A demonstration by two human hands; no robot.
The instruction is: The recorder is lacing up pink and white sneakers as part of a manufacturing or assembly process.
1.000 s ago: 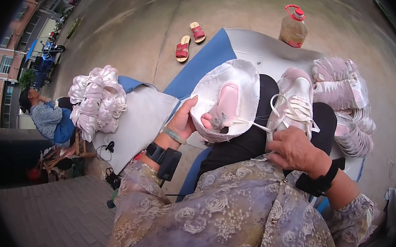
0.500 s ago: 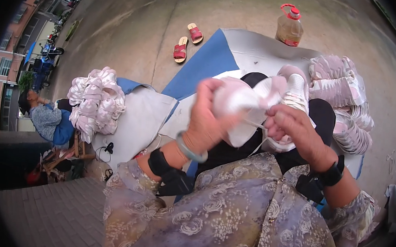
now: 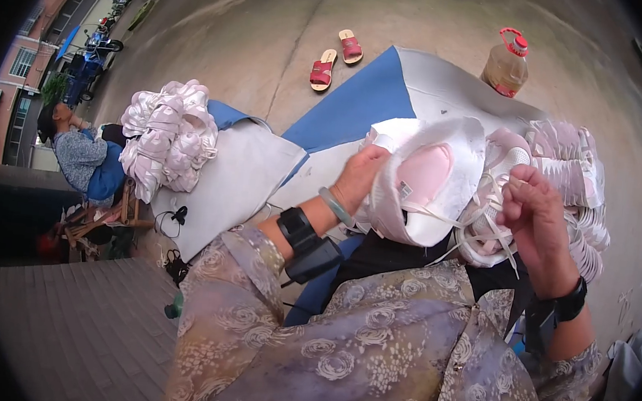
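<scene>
While my left hand (image 3: 361, 175) grips the upper (image 3: 459, 151) left of the sneaker (image 3: 507, 149), my curled right hand (image 3: 535, 212), contents unclear, presumably threads; next needs steadiness.

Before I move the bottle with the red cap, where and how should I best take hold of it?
Probably by the red loop handle of the bottle, coming from above and the left: the loop stands out left of the red cap, and the bottle stands upright on the floor.

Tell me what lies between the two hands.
Head view: the pink-lined shoe piece held in the left hand, then the laced sneaker nearer the right hand.
</scene>
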